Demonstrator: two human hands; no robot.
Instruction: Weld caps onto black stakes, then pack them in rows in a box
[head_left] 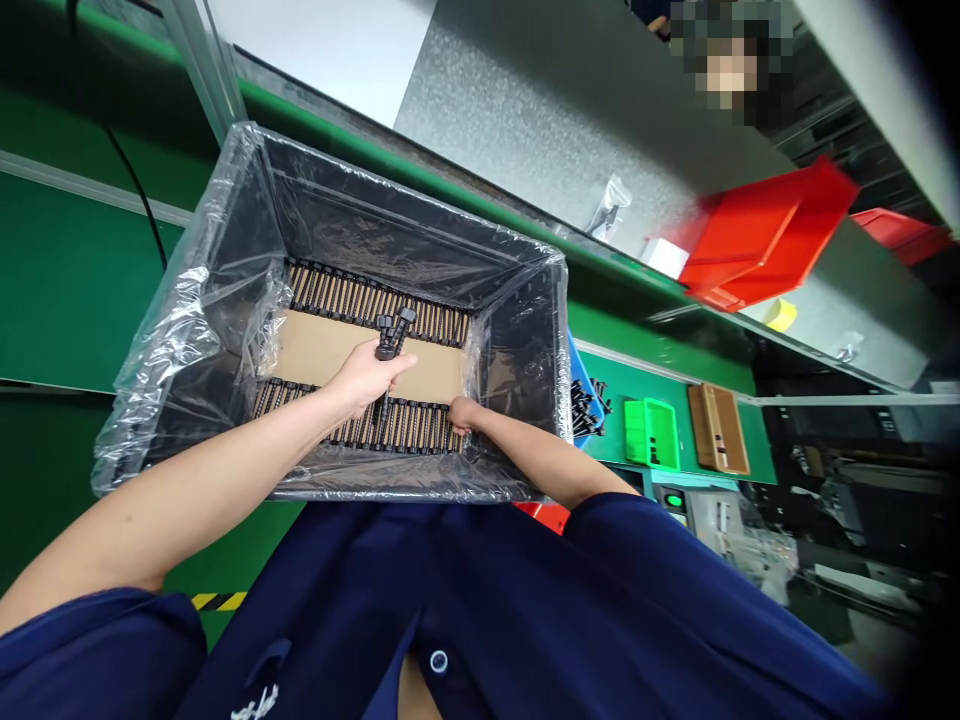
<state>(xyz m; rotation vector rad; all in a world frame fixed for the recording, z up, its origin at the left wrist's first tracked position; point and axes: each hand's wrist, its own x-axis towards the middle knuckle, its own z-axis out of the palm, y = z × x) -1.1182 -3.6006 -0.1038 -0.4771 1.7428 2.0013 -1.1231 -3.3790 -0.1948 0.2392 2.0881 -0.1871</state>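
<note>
A large black crate (390,210) lined with clear plastic lies in front of me. Inside are two rows of black bolts with thick heads, a far row (352,297) and a near row (397,425). A brown cardboard sheet (315,345) shows between the rows. My left hand (367,375) is closed around several black bolts (394,330), held over the cardboard with their heads sticking out past the fingers. At the right end of the near row, my right hand (463,413) is closed, its fingertips pinching at a bolt that they mostly cover.
Right of the crate, a blue bin (589,400) holds loose black bolts. Beyond it are a green bin (651,435) and a brown bin (718,430). A metal shelf (517,110) runs behind, carrying a red bin (765,240). A person is partly visible at the upper right.
</note>
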